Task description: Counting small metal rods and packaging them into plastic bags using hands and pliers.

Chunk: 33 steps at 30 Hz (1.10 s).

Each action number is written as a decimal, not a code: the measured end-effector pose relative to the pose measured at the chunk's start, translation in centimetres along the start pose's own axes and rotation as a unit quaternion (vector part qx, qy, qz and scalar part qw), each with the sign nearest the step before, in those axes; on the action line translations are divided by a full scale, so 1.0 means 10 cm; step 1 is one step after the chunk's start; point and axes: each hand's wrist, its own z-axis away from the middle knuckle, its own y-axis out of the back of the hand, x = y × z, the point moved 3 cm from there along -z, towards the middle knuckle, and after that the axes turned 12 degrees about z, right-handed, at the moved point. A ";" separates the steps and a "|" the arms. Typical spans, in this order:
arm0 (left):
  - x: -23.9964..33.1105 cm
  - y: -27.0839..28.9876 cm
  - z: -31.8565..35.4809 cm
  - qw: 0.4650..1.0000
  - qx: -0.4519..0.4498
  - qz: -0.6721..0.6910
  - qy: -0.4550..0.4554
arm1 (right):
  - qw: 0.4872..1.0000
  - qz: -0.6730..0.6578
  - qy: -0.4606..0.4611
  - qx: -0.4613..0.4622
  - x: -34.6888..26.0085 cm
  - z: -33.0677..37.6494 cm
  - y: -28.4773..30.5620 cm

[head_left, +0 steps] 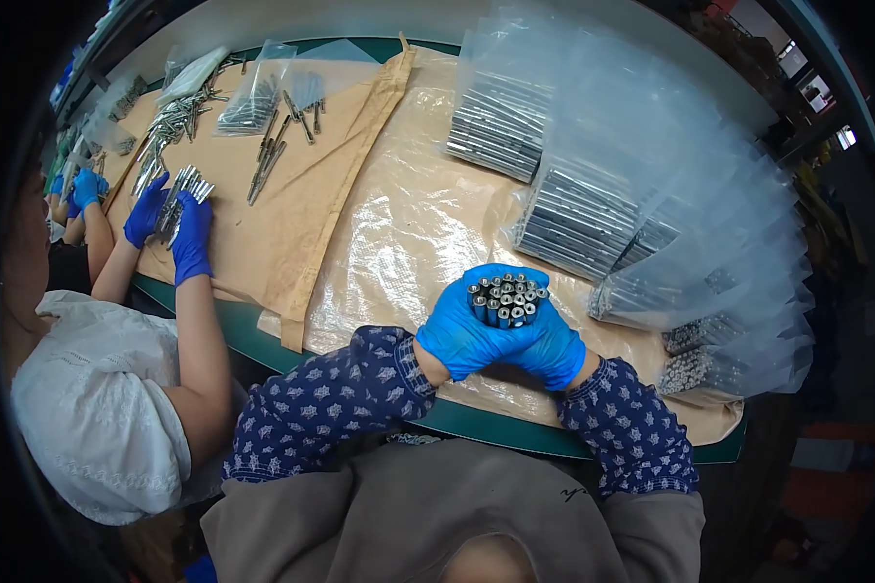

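Both my hands, in light blue gloves, are wrapped round one bundle of metal rods (505, 299), whose round hollow ends point up towards me. My left hand (457, 325) closes on the bundle's left side. From the right and below, my right hand (551, 345) presses against it. The rods stand packed side by side, their lower length hidden by the gloves. Beneath my hands lies a tan sheet under clear plastic (389, 243). Clear bags of shiny rods (578, 216) lie just beyond, to the right.
More bags of rods (501, 121) are stacked at the back right, with others showing rod ends (688, 369) at the right edge. On the left, a co-worker's dark-blue-gloved hands (192, 233) hold rods. Loose metal pieces (180, 117) and a filled bag (253, 102) lie beyond them.
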 end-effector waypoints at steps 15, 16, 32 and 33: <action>-0.04 -0.01 0.12 0.994 0.043 0.073 0.067 | 0.997 -0.016 -0.070 -0.030 -0.03 0.06 0.01; -0.05 -0.01 0.12 0.994 0.044 0.073 0.066 | 0.998 0.008 -0.050 -0.039 -0.04 0.05 0.02; -0.15 -0.03 0.11 0.998 0.051 0.047 0.008 | 0.993 0.081 0.015 -0.080 0.03 0.09 0.08; -0.14 -0.03 0.11 0.998 0.047 0.036 0.008 | 0.993 0.081 0.016 -0.084 0.04 0.09 0.07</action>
